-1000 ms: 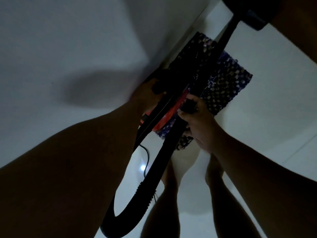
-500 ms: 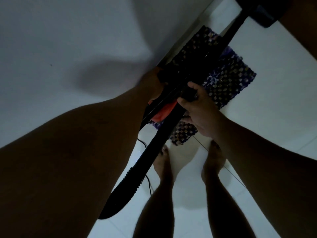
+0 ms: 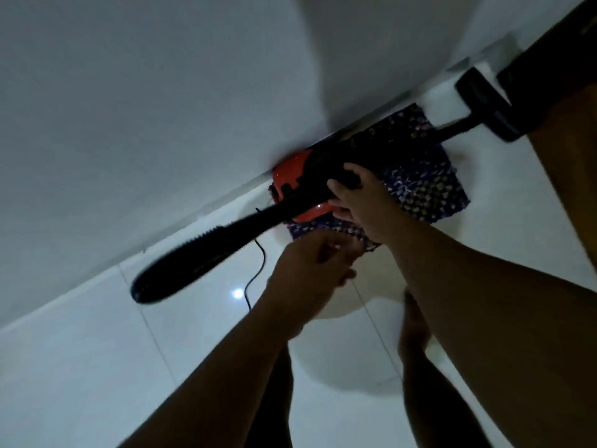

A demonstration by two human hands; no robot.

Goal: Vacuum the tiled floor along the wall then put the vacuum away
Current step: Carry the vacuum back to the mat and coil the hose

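My right hand [image 3: 361, 202] grips the black handle of the vacuum [image 3: 292, 179], whose red body sits against the wall [image 3: 161, 108] on the mat [image 3: 429, 185]. My left hand [image 3: 310, 270] hovers just below, fingers loosely curled, holding nothing. The hose [image 3: 200, 257] stretches left over the tiles [image 3: 97, 367].

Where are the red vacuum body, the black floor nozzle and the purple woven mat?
red vacuum body [image 3: 288, 176], head view, on its upper shell.
black floor nozzle [image 3: 487, 106], head view, on its flat top.
purple woven mat [image 3: 433, 189], head view, on its middle.
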